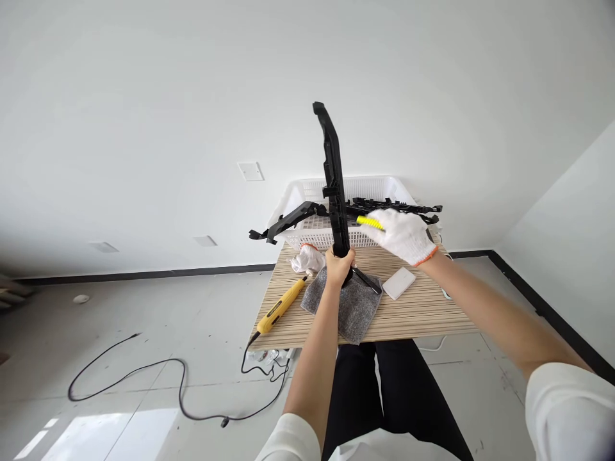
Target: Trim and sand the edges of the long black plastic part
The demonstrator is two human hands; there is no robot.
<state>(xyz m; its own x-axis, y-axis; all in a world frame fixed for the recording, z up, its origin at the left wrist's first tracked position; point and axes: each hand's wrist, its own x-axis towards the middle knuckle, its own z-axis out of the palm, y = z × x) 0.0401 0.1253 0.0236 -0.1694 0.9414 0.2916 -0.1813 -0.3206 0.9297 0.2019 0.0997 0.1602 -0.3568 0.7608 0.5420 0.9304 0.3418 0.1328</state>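
- Beneath the left hand [339, 264], grey cloth [358, 317], probably cushioning.
- That bare hand grips the black plastic strip [335, 169] low, seemingly steadying it upright.
- Rightward, the right hand [402, 234], gloved perhaps for protection, clasps a ribbed yellow handle [369, 223]!

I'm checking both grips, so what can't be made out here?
Head view: the rest of the bright-yellow ridged object, covered by the white-gloved right hand.
Head view: the gripped stretch of the long black plastic strip, covered by the bare left hand.
Head view: lettering on the yellow cylindrical corded tool, too small.
Head view: the floor of the white plastic basket, partly behind black plastic parts.
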